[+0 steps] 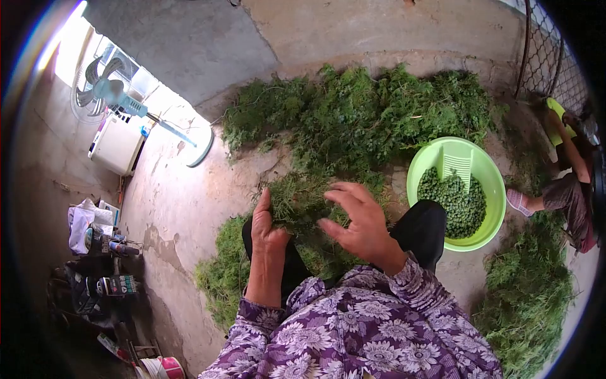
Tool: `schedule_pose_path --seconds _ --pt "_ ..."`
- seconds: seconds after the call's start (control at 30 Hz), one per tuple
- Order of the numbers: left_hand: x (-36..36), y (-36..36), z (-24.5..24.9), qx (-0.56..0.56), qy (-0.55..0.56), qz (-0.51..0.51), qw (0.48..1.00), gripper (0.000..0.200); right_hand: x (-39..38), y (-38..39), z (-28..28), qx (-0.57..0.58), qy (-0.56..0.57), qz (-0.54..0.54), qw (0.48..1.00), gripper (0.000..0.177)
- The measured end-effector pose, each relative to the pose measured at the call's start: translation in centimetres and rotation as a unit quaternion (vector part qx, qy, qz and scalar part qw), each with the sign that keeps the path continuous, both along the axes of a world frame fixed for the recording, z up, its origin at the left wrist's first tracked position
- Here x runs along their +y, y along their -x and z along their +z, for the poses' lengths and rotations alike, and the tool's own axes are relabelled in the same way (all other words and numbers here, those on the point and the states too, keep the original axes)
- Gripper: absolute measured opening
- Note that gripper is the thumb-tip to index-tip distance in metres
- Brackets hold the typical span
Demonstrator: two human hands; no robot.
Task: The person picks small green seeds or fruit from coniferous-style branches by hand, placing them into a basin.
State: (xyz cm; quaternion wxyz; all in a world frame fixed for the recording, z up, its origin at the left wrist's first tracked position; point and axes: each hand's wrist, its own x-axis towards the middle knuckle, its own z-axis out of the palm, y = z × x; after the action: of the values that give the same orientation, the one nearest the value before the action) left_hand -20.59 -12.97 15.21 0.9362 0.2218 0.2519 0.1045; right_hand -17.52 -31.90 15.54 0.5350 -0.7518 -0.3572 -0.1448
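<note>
This looked like part of a home, a yard or a storeroom: it had a bare, stained floor [167,215], rough walls [385,31], some wire fence [548,47], 1 standing fan [110,93] and household clutter [95,237] along 1 side. Leafy green sprigs [372,117] lay heaped on the ground near a plastic basin [497,202] with a ribbed washboard [456,167].

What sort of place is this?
Probably a household yard or utility area: a bare, stained floor, a standing fan, and leafy greenery heaped along a wall.
</note>
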Motion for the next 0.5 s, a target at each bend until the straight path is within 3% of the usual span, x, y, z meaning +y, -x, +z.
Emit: schedule_pose_path --seconds 0.13,0.2,0.5 --pt "0.8 -0.1 -1.2 -0.023 0.042 -0.017 0.999 0.026 -1.0 0.6 0.5 -0.001 0.008 -0.004 1.0 0.035" --pt "1.0 -0.3 -1.8 -0.042 0.037 -0.039 0.998 0.025 -0.5 1.2 0.2 0.051 -0.007 0.069 0.996 0.032" --pt "-2.2 -0.5 -0.3 -0.022 -0.024 -0.035 0.999 0.024 2.1 1.3 -1.9 0.08 0.057 0.001 0.995 0.035"
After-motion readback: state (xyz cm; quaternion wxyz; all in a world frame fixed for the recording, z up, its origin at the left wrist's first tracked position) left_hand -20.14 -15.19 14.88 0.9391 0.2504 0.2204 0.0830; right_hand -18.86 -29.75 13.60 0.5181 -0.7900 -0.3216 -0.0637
